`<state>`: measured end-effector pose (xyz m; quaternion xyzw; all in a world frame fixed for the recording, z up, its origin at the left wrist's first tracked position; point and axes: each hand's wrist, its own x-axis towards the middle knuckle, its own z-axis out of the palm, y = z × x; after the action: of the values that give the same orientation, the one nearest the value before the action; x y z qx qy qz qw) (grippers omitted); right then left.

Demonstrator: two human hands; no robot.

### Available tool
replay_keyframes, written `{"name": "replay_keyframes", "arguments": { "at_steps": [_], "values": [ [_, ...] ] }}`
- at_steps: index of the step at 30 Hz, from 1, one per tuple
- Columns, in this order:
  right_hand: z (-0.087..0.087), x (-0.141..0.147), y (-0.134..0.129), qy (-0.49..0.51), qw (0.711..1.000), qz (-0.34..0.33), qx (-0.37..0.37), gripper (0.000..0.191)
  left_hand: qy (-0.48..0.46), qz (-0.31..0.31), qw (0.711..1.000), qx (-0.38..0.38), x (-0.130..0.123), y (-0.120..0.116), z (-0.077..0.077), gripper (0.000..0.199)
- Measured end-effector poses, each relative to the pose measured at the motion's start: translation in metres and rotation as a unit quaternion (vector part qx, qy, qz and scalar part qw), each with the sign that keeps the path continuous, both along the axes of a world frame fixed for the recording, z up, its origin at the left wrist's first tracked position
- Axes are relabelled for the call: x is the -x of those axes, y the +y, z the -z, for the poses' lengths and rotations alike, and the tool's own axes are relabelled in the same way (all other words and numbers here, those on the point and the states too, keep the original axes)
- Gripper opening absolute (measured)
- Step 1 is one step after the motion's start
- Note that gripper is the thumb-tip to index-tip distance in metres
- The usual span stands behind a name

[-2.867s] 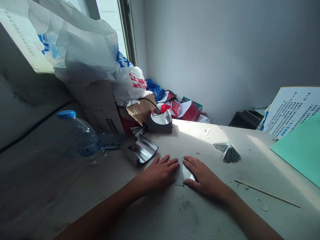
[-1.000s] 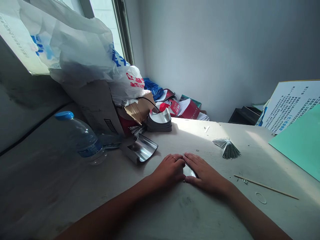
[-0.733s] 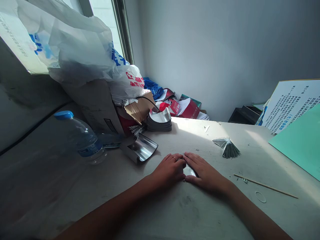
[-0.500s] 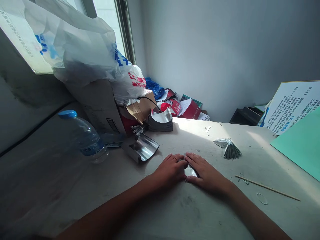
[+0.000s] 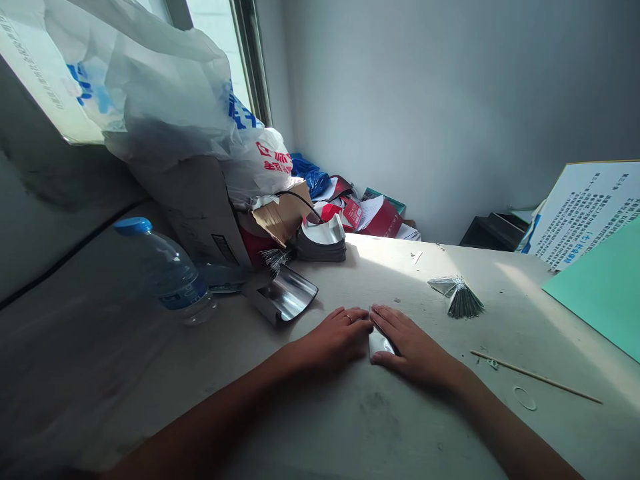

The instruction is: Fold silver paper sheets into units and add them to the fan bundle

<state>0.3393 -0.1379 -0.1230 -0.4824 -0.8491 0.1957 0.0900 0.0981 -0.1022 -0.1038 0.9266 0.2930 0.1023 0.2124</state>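
Observation:
A small folded sheet of silver foil paper (image 5: 380,343) lies on the table between my two hands. My right hand (image 5: 417,347) holds it down from the right, fingers along its upper edge and thumb at its lower corner. Bent fingers of my left hand (image 5: 337,337), one wearing a ring, touch the paper's left edge; the thumb is mostly hidden. A curled stack of silver sheets (image 5: 295,297) rests beyond my left hand. To the right, farther back, sits a fanned bundle of folded silver pieces (image 5: 463,300).
At left stand a water bottle (image 5: 183,287) and a cardboard box (image 5: 195,213) under plastic bags (image 5: 170,93). Another stack of silver sheets (image 5: 323,243) lies at the back. A thin stick (image 5: 545,380) and a rubber band (image 5: 524,398) are at right, near a green board (image 5: 605,287).
My left hand has drawn slightly left, uncovering more of the silver paper's left edge. The right hand stays nearly in place on the paper.

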Motion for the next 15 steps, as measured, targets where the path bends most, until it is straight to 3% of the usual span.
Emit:
{"name": "replay_keyframes", "arguments": {
  "at_steps": [2, 5, 9, 15],
  "values": [
    [-0.001, 0.000, 0.000, -0.003, 1.000, -0.005, 0.001, 0.086, -0.004, 0.019, 0.999, 0.034, 0.008, 0.006, 0.000, 0.065],
    [-0.002, 0.000, -0.001, 0.000, 1.000, -0.004, 0.004, 0.086, 0.005, -0.021, 0.998, 0.062, 0.014, 0.011, 0.003, 0.073],
    [-0.004, 0.000, -0.001, 0.006, 1.000, -0.005, 0.006, 0.085, 0.020, -0.050, 0.998, 0.044, 0.013, 0.011, 0.008, 0.073],
    [-0.003, -0.001, -0.001, 0.007, 1.000, -0.011, 0.004, 0.084, 0.041, -0.037, 0.998, 0.032, 0.016, 0.009, 0.005, 0.071]
  ]
}}
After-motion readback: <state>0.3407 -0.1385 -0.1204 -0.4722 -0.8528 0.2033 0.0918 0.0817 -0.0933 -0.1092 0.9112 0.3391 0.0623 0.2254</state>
